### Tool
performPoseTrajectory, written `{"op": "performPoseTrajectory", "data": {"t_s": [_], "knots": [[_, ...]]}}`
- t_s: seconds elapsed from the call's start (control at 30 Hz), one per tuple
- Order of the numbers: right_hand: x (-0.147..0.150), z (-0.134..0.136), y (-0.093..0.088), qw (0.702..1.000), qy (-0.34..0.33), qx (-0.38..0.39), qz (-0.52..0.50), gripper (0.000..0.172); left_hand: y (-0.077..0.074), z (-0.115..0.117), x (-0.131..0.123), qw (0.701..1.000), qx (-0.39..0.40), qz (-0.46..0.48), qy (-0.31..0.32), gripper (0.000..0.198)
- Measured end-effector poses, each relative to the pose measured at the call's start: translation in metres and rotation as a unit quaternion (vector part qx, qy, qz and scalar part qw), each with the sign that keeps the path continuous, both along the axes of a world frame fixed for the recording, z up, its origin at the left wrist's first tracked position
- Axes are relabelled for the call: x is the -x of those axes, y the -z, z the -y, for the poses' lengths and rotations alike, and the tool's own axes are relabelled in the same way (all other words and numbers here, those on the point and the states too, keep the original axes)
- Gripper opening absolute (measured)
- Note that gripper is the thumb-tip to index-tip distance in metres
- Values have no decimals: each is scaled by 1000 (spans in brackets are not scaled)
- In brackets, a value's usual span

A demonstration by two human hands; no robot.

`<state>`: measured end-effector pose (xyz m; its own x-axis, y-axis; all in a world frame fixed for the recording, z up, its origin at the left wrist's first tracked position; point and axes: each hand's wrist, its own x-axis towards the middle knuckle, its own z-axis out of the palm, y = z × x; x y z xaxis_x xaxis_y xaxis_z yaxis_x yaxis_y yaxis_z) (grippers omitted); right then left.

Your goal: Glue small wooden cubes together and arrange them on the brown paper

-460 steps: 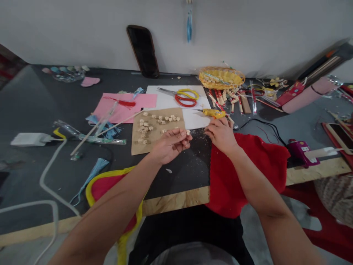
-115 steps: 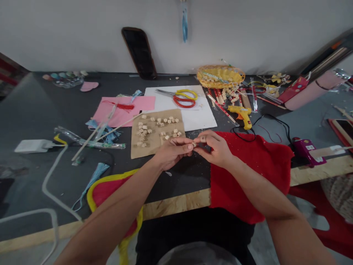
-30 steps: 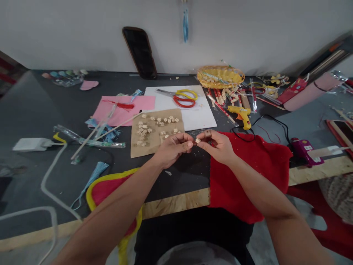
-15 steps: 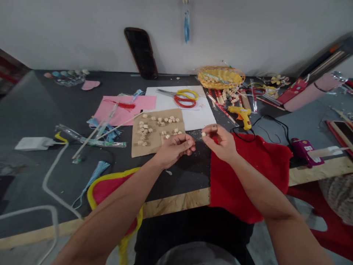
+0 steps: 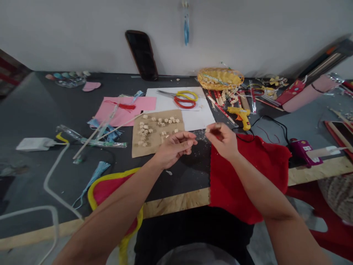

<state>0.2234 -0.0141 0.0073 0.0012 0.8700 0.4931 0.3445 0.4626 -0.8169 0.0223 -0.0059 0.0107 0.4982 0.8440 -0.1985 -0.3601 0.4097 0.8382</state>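
My right hand (image 5: 222, 141) is closed in a pinch above the edge of a red cloth (image 5: 250, 165). A small cream-coloured piece (image 5: 207, 130) shows at its fingertips, mostly covered by them. Facing it across a narrow gap is my left hand (image 5: 176, 148), its fingers curled and thumb drawn in; whatever it may hold is hidden. Behind the left hand lies a brown cardboard sheet (image 5: 154, 144) bearing several little cream-coloured clusters (image 5: 143, 126). The hands do not touch.
Scissors (image 5: 186, 100) lie on white paper (image 5: 194, 119). A yellow glue gun (image 5: 241, 116), with a black cable, and a wicker basket (image 5: 220, 87) stand at right. A phone (image 5: 141, 55) leans on the wall. Blue tassels (image 5: 99, 171) and a white cable (image 5: 52, 173) lie left.
My right hand has shifted slightly right, and its fingers now cover more of the small piece. My left hand has barely moved, its fingers a little more extended.
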Motion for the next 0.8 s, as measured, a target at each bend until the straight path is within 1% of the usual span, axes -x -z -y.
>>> {"op": "performPoseTrajectory", "data": {"t_s": [0.1,0.17,0.3,0.43,0.5,0.53,0.6,0.7,0.73,0.8], "knots": [[10,6,1,993,-81,-25,82,11,2,1,-1,999,-11,-33,17,34],[13,7,3,988,-105,-42,102,11,3,1,-2,998,-29,-44,15,33],[14,7,6,985,-115,-41,121,11,4,1,-3,997,-44,-62,13,31],[14,9,2,991,-115,-14,74,23,4,0,-3,998,-23,-63,6,29],[11,8,0,995,-94,5,45,25,3,0,-2,998,-11,-57,7,28],[8,7,-1,997,-71,13,38,24,2,0,-2,999,-7,-53,6,27],[1,2,0,999,-11,17,36,21,0,0,-2,999,-1,-41,-7,26],[-13,-10,4,996,75,-9,40,18,-2,-2,-2,999,7,-15,-45,23],[-17,-14,7,995,89,-20,48,19,-2,-2,-2,998,10,-7,-55,22],[-21,-22,12,991,90,-35,97,20,-2,-4,-2,998,17,6,-65,21]]}}
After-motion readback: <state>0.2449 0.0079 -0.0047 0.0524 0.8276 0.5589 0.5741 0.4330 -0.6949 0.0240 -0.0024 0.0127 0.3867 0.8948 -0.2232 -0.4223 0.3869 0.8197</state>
